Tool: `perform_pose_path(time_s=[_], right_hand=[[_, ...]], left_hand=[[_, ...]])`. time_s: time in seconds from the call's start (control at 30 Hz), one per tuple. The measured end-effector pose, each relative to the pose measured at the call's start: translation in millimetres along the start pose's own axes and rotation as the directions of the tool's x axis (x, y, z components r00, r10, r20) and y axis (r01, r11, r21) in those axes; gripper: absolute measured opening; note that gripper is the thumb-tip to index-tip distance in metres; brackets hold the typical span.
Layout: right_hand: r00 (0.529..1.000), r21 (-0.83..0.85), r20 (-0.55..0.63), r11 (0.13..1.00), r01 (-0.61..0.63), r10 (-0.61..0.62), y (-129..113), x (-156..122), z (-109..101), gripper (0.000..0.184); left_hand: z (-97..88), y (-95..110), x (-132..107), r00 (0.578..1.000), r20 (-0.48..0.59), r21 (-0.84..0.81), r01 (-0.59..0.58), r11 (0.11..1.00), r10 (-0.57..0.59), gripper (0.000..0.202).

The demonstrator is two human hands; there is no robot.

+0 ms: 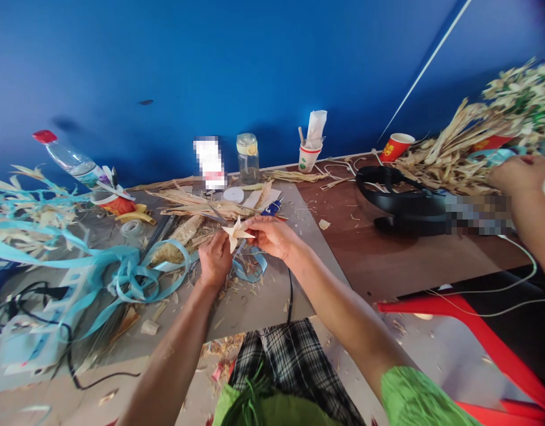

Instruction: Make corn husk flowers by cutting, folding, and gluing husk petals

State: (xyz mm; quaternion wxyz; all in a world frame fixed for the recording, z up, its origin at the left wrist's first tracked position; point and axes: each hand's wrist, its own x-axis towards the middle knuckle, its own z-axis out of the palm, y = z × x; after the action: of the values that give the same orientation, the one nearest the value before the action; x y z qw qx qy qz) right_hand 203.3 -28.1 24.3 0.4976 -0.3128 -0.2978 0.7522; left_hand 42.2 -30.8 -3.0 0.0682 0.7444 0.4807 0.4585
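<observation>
Both my hands meet over the grey table [263,302] and pinch a small pale star-shaped piece folded from dried husk strips [237,232]. My left hand [215,258] grips its lower left side with closed fingers. My right hand [272,235] holds its right side between thumb and fingers. Under the hands lie husk scraps and a loop of light blue ribbon [250,267]. A heap of dried husk strips [196,207] lies just behind.
A tangle of blue ribbon [103,272] and black cables cover the left. A water bottle [70,158], glass jar [248,157] and paper cups [308,157] stand along the blue wall. Another person's hand [518,174] works at a straw pile on the right, beside a black headset [400,198]. A red chair [476,337] stands close.
</observation>
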Motion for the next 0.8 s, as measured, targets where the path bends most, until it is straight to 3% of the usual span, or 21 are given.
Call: perform_pose_path(time_s=[0.1,0.2,0.53,0.63,0.8], right_hand=[[0.996,0.158,0.053,0.984,-0.084,0.077,5.4,2.6,-0.4,0.018],[0.992,0.203,0.066,0.972,-0.117,0.105,9.0,4.1,-0.2,0.019],[0.999,-0.023,0.027,0.999,0.039,-0.038,0.2,-3.2,5.6,0.022],[1.000,-0.041,0.026,0.999,0.019,-0.018,1.3,-2.5,6.1,0.023],[0.995,0.085,0.068,0.993,-0.077,0.071,4.7,0.0,2.6,0.024]], left_hand=[[0.5,-0.8,-0.8,1.000,-0.022,0.021,0.003,1.000,-0.003,0.019],[0.8,-1.6,-1.4,1.000,-0.025,0.028,0.002,1.000,-0.002,0.019],[-1.9,1.2,-0.2,1.000,-0.020,0.009,0.005,1.000,-0.005,0.022],[-1.2,1.7,0.2,1.000,-0.004,0.003,0.015,1.000,-0.015,0.021],[1.3,0.9,-1.2,1.000,-0.008,0.034,0.017,0.999,-0.017,0.022]])
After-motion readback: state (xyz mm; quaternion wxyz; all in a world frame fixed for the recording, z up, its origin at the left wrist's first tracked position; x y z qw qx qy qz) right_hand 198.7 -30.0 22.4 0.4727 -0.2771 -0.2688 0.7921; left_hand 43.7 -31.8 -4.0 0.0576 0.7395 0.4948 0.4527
